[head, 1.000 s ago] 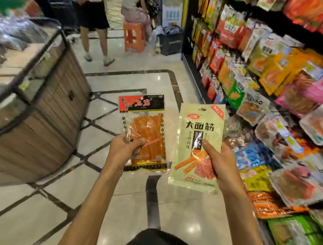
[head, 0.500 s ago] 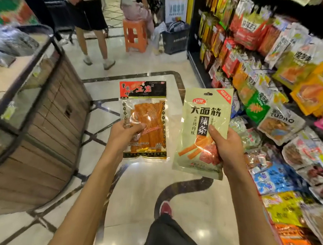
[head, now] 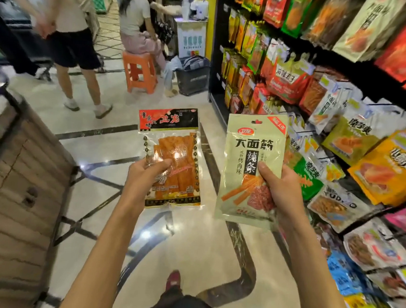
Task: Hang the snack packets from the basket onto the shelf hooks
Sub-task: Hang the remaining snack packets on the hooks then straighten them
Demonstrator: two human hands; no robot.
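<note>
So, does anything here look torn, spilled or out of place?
Nothing stands out. The left hand holds the clear packet and the right hand holds the green packet, both upright, with no tear visible. The shelf packets hang crowded, too blurred to judge.

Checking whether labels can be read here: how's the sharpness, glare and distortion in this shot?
Head view, centre: the pale green packet and the clear orange-strip packet are sharp, print legible; head view, right edge: shelf packets smear and stretch; head view, below: glare spots on the glossy floor.
</note>
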